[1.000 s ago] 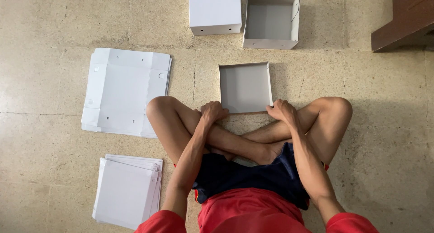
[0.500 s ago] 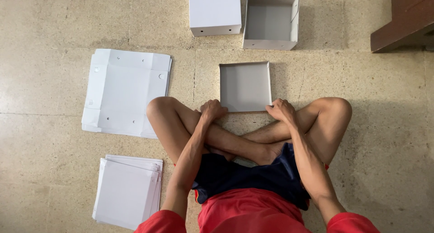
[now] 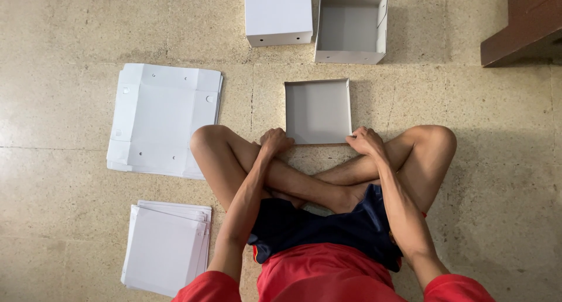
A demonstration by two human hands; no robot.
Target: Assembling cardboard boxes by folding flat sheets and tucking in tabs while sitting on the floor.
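I sit cross-legged on the floor. A shallow white cardboard tray (image 3: 318,107) lies open side up just beyond my shins. My left hand (image 3: 275,142) curls against the tray's near left corner. My right hand (image 3: 364,141) presses on the near right corner, fingers bent over the rim. Both hands grip the near wall of the tray.
A stack of flat, unfolded white box blanks (image 3: 165,119) lies to the left, and a second stack of folded sheets (image 3: 167,246) sits nearer me. At the top stand a closed white box (image 3: 277,12) and an open box (image 3: 351,26). Brown wooden furniture (image 3: 524,24) fills the upper right corner.
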